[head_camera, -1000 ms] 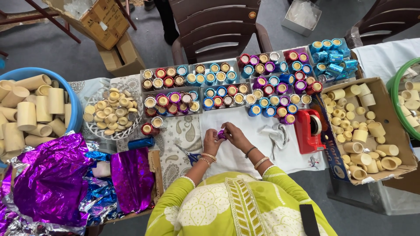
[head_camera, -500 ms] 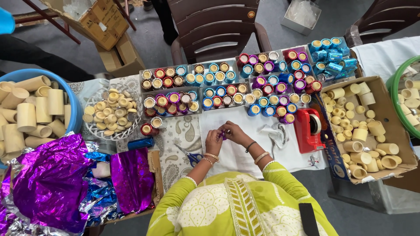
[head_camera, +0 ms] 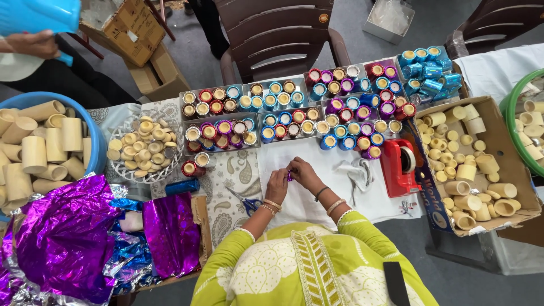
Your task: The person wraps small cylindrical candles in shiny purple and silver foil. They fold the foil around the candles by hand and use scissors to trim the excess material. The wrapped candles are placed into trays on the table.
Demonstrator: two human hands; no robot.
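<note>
Head view: small purple piece (head_camera: 290, 176) pinched between both hands (head_camera: 290, 180).

purple bit (head_camera: 290, 176) mostly hidden btwn fingers

A craft workshop: foil-wrapped cups (head_camera: 272, 122) in rows, cardboard tubes (head_camera: 39, 147), foil sheets (head_camera: 62, 238).

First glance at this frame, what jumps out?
The rows of foil-wrapped cups in red, blue and purple, packed in trays across the top of the table. Then the crumpled purple foil sheets at the lower left, beside a blue tub of bare cardboard tubes. At the centre, the left hand and right hand pinch a small purple piece between them.
</note>
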